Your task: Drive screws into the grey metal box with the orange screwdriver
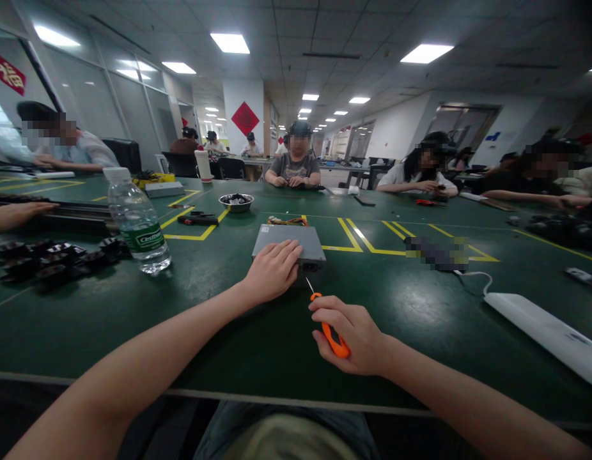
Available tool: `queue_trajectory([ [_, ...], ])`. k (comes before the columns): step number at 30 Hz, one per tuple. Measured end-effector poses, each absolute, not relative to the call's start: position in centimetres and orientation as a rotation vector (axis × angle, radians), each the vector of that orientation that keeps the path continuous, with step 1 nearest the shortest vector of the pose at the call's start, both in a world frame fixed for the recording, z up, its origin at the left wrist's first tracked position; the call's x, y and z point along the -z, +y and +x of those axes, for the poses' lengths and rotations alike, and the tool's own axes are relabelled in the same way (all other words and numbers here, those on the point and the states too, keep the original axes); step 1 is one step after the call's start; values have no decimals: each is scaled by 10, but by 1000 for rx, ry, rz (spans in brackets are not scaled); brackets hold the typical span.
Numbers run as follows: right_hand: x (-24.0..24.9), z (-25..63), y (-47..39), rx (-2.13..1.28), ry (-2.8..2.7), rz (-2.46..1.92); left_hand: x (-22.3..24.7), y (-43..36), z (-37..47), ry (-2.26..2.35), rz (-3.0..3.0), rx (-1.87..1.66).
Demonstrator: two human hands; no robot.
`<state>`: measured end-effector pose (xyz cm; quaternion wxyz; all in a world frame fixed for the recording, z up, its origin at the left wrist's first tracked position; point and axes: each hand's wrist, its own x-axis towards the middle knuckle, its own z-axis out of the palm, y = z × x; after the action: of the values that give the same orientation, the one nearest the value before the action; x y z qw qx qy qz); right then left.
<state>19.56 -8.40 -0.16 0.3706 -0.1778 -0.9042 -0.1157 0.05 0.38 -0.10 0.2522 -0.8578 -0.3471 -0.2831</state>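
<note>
A grey metal computer power supply (286, 237) sits on the green table in front of me, with colored wires at its far side and a dark socket on its near face. My left hand (275, 265) is closed over its top and near edge, fingers stretched together across the lid. In my right hand (351, 332) is a screwdriver (335, 342) with an orange handle, my fingers wrapped round it. Its thin metal tip points up and left, close to the near face of the power supply; whether it touches cannot be made out.
On the left stand a water bottle (141, 223) and a pile of black parts (56, 259). Beyond are a metal bowl (236, 202) and a black tool (198, 219). At right lie a white power strip (545, 332) and a dark blurred device (435, 253). Several people sit around.
</note>
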Motion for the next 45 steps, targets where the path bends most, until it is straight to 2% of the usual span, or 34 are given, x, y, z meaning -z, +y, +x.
queue_trajectory([
  [9, -4, 196, -84, 336, -2391, -450, 1, 3, 0, -946, -2344, 766],
  [18, 4, 196, -82, 181, -2327, -461, 0, 3, -1, -943, -2346, 768],
  [24, 1, 194, -83, 250, -2396, -441, 0, 3, -1, -945, -2339, 770],
  [32, 2, 196, -82, 221, -2225, -459, 1, 3, -1, -941, -2326, 780],
  [38, -1, 193, -84, 317, -2341, -397, 1, 3, 0, -950, -2331, 774],
  [45, -2, 193, -83, 282, -2350, -415, 1, 2, 0, -945, -2334, 772],
])
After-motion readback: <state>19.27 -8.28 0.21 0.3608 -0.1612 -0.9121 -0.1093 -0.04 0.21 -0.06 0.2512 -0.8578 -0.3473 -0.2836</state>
